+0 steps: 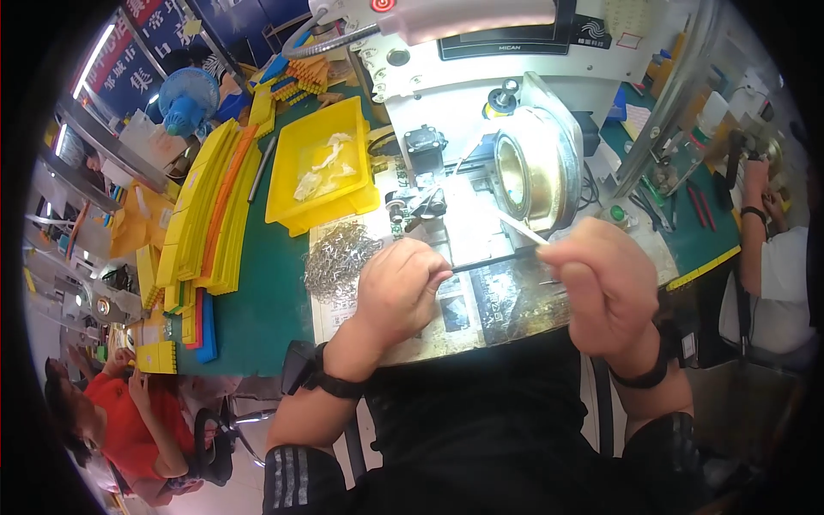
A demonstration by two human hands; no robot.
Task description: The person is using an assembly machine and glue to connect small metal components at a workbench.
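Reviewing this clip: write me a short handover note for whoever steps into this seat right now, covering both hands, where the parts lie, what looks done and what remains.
Left hand: closed in a pinch on the near end of a thin dark rod, above the worn metal work plate.
Right hand: fisted around a slim pale stick that points toward the round brass-coloured machine drum.
Parts: a heap of small silvery wire pieces beside the left hand; the yellow plastic bin behind it holds clear bags.
Done: cannot tell.
Left: the heap looks large, so probably much remains.
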